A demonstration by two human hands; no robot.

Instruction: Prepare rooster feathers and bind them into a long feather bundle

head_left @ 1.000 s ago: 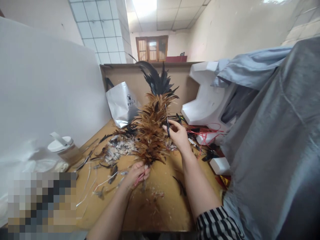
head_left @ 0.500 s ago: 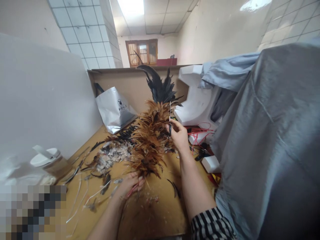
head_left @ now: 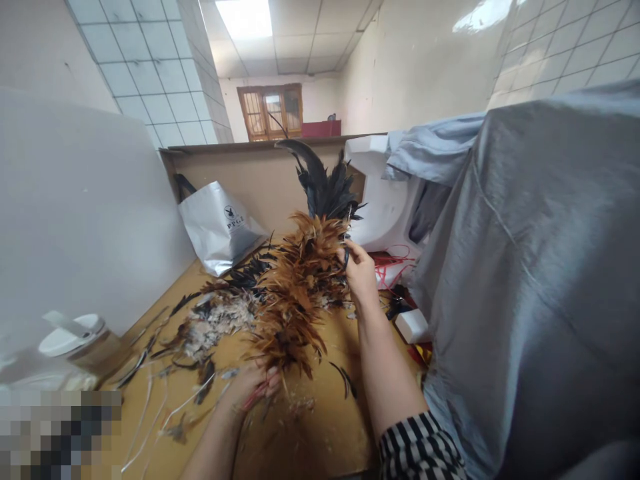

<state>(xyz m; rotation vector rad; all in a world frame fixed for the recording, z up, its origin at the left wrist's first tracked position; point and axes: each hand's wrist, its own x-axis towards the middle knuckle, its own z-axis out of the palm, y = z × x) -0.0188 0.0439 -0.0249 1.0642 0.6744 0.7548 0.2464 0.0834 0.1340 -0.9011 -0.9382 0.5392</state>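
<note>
A long feather duster [head_left: 295, 293] stretches away from me over the table, thick with brown feathers and topped by a tuft of long black feathers [head_left: 323, 183]. My left hand [head_left: 257, 383] is closed at its near end, with a red string [head_left: 256, 395] among the fingers. The stem inside that grip is mostly hidden. At the duster's far right side, my right hand [head_left: 363, 273] holds scissors [head_left: 346, 257] by the dark handles, the thin blades pointing up beside the feathers. Whether the blades touch a feather I cannot tell.
A pile of loose grey and dark feathers [head_left: 220, 323] lies left of the duster. Behind it leans a silver bag [head_left: 215, 223]. A lidded container [head_left: 77, 340] stands at left. Grey cloth [head_left: 500, 267] drapes along the right, near white foam [head_left: 383, 200] and red cord [head_left: 393, 263].
The view has shifted slightly, so the surroundings sit further left and mostly lower. The scissors have turned a little, their blades now leaning right. Both hands keep their holds.
</note>
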